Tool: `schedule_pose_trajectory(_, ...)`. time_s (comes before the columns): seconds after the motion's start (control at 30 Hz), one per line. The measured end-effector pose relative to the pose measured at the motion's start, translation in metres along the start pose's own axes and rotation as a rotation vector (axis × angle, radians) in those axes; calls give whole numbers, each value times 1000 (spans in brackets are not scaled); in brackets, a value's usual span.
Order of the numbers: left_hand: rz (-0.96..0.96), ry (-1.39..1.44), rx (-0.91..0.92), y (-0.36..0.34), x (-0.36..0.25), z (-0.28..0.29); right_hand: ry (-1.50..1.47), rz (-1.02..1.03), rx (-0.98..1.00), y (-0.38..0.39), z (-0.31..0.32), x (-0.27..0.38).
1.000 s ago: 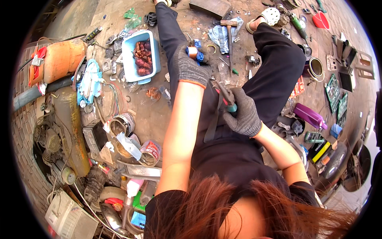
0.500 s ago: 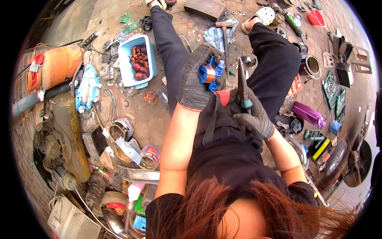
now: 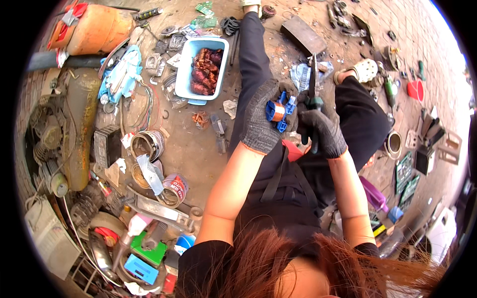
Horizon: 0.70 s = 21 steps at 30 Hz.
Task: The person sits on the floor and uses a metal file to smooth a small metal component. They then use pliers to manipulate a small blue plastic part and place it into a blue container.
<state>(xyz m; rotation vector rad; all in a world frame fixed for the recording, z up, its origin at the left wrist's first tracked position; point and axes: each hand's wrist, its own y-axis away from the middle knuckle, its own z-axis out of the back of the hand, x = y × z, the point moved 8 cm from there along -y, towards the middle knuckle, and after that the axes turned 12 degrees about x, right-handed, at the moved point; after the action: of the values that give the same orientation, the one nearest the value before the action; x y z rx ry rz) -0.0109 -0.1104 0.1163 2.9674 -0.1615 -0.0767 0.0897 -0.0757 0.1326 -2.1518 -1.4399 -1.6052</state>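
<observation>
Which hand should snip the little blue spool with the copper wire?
Probably the right hand: it already grips the pliers, tips up, right beside the blue spool. The left hand is busy holding that spool.

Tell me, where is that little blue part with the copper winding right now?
In the head view, just above centre, the blue part with the copper winding sits in the gloved left hand, beside the pliers held upright in the right hand.
</observation>
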Motion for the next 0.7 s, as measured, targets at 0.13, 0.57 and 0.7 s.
schedule_pose_trajectory(0.13,-209,-184,-179,8,-55,42,35,-32,76,-128,15,-9)
schedule_pose_trajectory(0.57,-518,-30,-381,39,-151,123,785,-411,172,-469,25,-56)
schedule_pose_trajectory(0.7,-553,61,-634,36,-142,156,1114,-429,346,-519,36,-81)
